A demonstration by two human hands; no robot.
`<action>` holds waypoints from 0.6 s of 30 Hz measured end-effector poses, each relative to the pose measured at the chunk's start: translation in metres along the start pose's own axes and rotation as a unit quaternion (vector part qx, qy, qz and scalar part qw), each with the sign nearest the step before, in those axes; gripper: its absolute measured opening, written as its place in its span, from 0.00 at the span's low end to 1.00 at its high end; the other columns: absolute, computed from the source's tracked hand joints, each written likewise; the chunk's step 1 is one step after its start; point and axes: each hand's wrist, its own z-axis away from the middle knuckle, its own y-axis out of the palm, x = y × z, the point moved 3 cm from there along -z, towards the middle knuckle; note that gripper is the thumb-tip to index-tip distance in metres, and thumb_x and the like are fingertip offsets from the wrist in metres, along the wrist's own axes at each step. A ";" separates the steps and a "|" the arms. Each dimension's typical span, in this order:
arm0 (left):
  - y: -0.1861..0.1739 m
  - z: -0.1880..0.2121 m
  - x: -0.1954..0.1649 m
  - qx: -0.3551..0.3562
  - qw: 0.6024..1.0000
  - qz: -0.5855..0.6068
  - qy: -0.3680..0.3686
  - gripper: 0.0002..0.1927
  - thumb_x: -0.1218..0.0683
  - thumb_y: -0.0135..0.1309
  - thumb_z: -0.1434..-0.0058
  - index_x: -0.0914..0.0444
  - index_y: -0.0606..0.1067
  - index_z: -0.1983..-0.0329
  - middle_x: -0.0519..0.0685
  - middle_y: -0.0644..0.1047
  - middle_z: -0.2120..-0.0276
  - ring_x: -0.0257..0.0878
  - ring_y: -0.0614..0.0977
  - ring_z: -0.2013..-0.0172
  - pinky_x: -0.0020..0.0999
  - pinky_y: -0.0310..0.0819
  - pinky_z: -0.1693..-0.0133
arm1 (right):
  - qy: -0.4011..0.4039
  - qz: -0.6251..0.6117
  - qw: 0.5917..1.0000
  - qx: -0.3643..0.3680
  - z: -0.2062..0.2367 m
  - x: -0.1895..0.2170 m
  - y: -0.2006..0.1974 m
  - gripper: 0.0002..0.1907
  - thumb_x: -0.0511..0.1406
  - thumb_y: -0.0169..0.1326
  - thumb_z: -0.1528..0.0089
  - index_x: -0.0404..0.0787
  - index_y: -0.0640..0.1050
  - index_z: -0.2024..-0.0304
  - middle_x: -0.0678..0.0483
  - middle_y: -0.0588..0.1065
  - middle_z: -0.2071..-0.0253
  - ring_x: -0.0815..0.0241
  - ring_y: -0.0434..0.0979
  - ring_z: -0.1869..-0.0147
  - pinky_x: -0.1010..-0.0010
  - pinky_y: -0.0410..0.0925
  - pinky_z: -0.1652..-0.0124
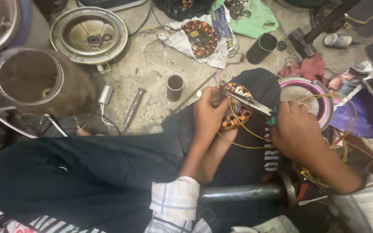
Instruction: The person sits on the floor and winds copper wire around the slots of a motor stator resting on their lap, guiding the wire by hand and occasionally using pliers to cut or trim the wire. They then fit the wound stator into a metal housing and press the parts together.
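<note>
The left hand (210, 113) grips the wound stator (237, 107) on the knee; the right hand (296, 129) is closed around pliers (250, 102) whose tips touch its rim; most coils look wound, loose yellow wire (240, 144) trailing, so I judge leads unfinished.

You get soft, even daylight; glare sits on the round silver metal cover (89, 35), and edges around it look slightly blurred.
</note>
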 end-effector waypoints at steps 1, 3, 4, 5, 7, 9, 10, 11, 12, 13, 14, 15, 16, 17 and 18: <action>0.000 0.001 -0.001 -0.002 1.000 -0.007 -0.002 0.12 0.62 0.60 0.40 0.68 0.75 0.54 0.52 0.84 0.60 0.37 0.87 0.58 0.31 0.82 0.55 | 0.000 0.000 1.000 0.004 0.001 0.000 0.000 0.20 0.38 0.59 0.46 0.32 0.70 0.58 0.40 0.74 0.58 0.38 0.77 0.55 0.50 0.72 0.58; 0.000 0.001 -0.006 -0.012 0.999 -0.031 0.006 0.13 0.62 0.61 0.40 0.67 0.75 0.53 0.53 0.84 0.60 0.39 0.87 0.59 0.32 0.81 0.57 | -0.002 -0.001 1.000 0.009 0.002 -0.001 0.002 0.21 0.39 0.60 0.47 0.32 0.69 0.58 0.39 0.75 0.60 0.38 0.78 0.56 0.50 0.72 0.59; -0.001 0.001 -0.008 -0.016 0.999 -0.043 0.009 0.13 0.61 0.61 0.41 0.67 0.75 0.53 0.53 0.84 0.61 0.40 0.87 0.59 0.33 0.81 0.57 | -0.003 -0.002 1.000 0.012 0.003 -0.001 0.002 0.22 0.40 0.61 0.47 0.32 0.69 0.58 0.39 0.75 0.62 0.38 0.78 0.57 0.50 0.73 0.60; -0.001 0.000 -0.012 -0.005 0.995 -0.088 0.041 0.14 0.61 0.62 0.41 0.66 0.75 0.53 0.53 0.84 0.61 0.41 0.87 0.60 0.34 0.81 0.58 | 0.008 -0.010 1.000 0.018 0.005 -0.002 0.002 0.21 0.40 0.61 0.46 0.33 0.69 0.59 0.40 0.76 0.62 0.39 0.79 0.58 0.51 0.73 0.60; -0.002 0.000 -0.020 0.011 0.979 -0.177 0.102 0.15 0.59 0.63 0.42 0.65 0.75 0.52 0.55 0.83 0.61 0.45 0.86 0.60 0.37 0.80 0.59 | 0.024 -0.027 0.999 0.032 0.009 -0.003 0.003 0.20 0.40 0.60 0.43 0.34 0.69 0.59 0.41 0.76 0.64 0.40 0.79 0.59 0.51 0.73 0.60; -0.001 0.000 -0.024 0.011 0.971 -0.203 0.124 0.15 0.58 0.64 0.43 0.65 0.75 0.55 0.56 0.83 0.61 0.48 0.85 0.61 0.39 0.79 0.60 | 0.041 -0.046 0.998 0.024 0.014 -0.002 0.005 0.21 0.43 0.61 0.42 0.34 0.69 0.59 0.41 0.76 0.65 0.38 0.79 0.60 0.49 0.71 0.61; 0.000 0.001 -0.025 0.010 0.967 -0.215 0.134 0.14 0.58 0.65 0.44 0.65 0.76 0.56 0.57 0.82 0.61 0.50 0.85 0.61 0.40 0.78 0.61 | 0.048 -0.054 0.997 0.021 0.017 -0.001 0.006 0.22 0.44 0.62 0.41 0.34 0.69 0.59 0.40 0.76 0.66 0.37 0.78 0.61 0.48 0.70 0.62; 0.001 0.000 -0.025 0.012 0.970 -0.203 0.136 0.14 0.58 0.64 0.44 0.64 0.76 0.57 0.56 0.83 0.62 0.49 0.85 0.62 0.40 0.78 0.61 | 0.050 -0.066 0.997 0.002 0.019 0.001 0.008 0.21 0.44 0.62 0.41 0.35 0.69 0.60 0.41 0.75 0.66 0.37 0.78 0.61 0.48 0.70 0.62; 0.002 0.000 -0.025 0.015 0.972 -0.191 0.138 0.13 0.58 0.64 0.44 0.64 0.76 0.57 0.55 0.83 0.63 0.48 0.86 0.62 0.39 0.79 0.61 | 0.052 -0.080 0.995 -0.018 0.022 0.004 0.010 0.20 0.43 0.62 0.41 0.35 0.70 0.60 0.41 0.75 0.66 0.37 0.78 0.61 0.48 0.69 0.63; 0.003 -0.001 -0.024 0.019 0.973 -0.180 0.140 0.13 0.58 0.63 0.45 0.64 0.76 0.58 0.55 0.83 0.63 0.46 0.86 0.63 0.38 0.80 0.61 | 0.055 -0.094 0.993 -0.037 0.023 0.007 0.013 0.19 0.42 0.61 0.41 0.35 0.70 0.60 0.41 0.75 0.66 0.37 0.77 0.61 0.48 0.69 0.63; 0.002 -0.003 -0.022 0.012 0.976 -0.181 0.122 0.13 0.57 0.64 0.44 0.64 0.76 0.58 0.55 0.83 0.65 0.46 0.86 0.65 0.38 0.79 0.63 | 0.061 -0.080 0.994 -0.050 0.025 0.009 0.016 0.17 0.40 0.60 0.42 0.36 0.70 0.60 0.41 0.74 0.66 0.37 0.77 0.60 0.48 0.69 0.62; 0.002 -0.005 -0.019 0.007 0.978 -0.181 0.104 0.13 0.57 0.65 0.44 0.64 0.76 0.59 0.54 0.83 0.67 0.45 0.86 0.67 0.38 0.79 0.65 | 0.068 -0.066 0.993 -0.063 0.025 0.011 0.020 0.16 0.38 0.59 0.43 0.36 0.69 0.61 0.41 0.74 0.65 0.38 0.76 0.60 0.48 0.68 0.62; 0.001 -0.008 -0.017 0.001 0.980 -0.181 0.086 0.13 0.56 0.65 0.44 0.64 0.76 0.59 0.54 0.83 0.69 0.44 0.86 0.69 0.37 0.79 0.67 | 0.074 -0.052 0.993 -0.077 0.026 0.013 0.022 0.14 0.35 0.59 0.44 0.36 0.69 0.61 0.42 0.73 0.64 0.38 0.76 0.59 0.48 0.68 0.61; 0.000 -0.009 -0.015 0.006 0.983 -0.172 0.068 0.13 0.57 0.65 0.44 0.65 0.76 0.59 0.54 0.82 0.70 0.43 0.86 0.70 0.37 0.79 0.68 | 0.071 -0.044 0.993 -0.084 0.026 0.014 0.024 0.14 0.34 0.58 0.45 0.36 0.69 0.61 0.42 0.73 0.64 0.38 0.75 0.59 0.48 0.68 0.60; -0.001 -0.010 -0.014 0.011 0.985 -0.164 0.050 0.13 0.57 0.65 0.45 0.65 0.76 0.59 0.54 0.82 0.71 0.42 0.86 0.72 0.36 0.79 0.69 | 0.066 -0.036 0.993 -0.090 0.026 0.015 0.025 0.14 0.33 0.58 0.46 0.36 0.69 0.61 0.42 0.73 0.64 0.39 0.75 0.59 0.49 0.68 0.60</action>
